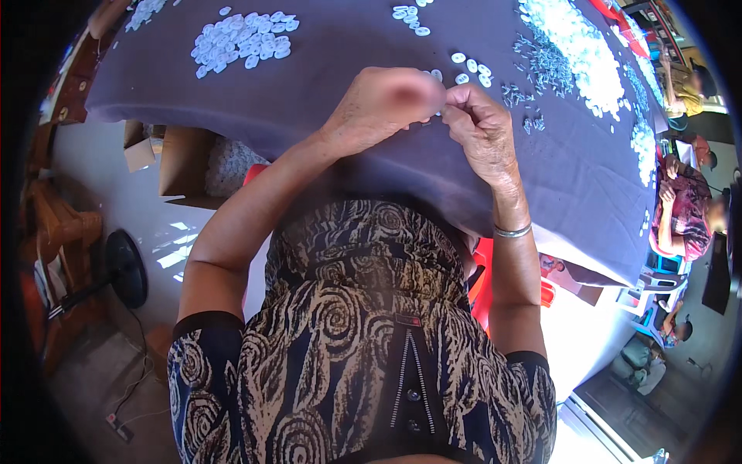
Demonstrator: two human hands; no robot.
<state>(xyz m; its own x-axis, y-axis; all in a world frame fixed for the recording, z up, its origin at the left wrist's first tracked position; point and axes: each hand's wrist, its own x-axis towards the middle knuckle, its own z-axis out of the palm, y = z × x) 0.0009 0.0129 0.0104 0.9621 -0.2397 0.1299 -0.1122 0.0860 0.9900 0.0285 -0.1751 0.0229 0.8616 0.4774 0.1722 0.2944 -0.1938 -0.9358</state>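
My left hand (pixel 380 102) and my right hand (pixel 483 127) meet over the near edge of the cloth-covered table (pixel 340 46). The left one is closed, its fingers curled and partly smeared. Thumb and forefinger of the right one pinch together against the left fingertips. Whatever lies between them is too small and hidden to make out. Just beyond the hands are several loose white oval plastic pieces (pixel 473 68) with holes. To the right lies a scatter of small grey metal screws (pixel 550 66), with a few stray ones closer to my right hand.
White pieces form a heap (pixel 239 42) at the far left and a bigger pile (pixel 576 46) at the far right. Below the table's left side stands an open cardboard box (pixel 185 166) of white pieces. A black fan (pixel 125 269) stands left. Other people (pixel 684 205) sit at the right.
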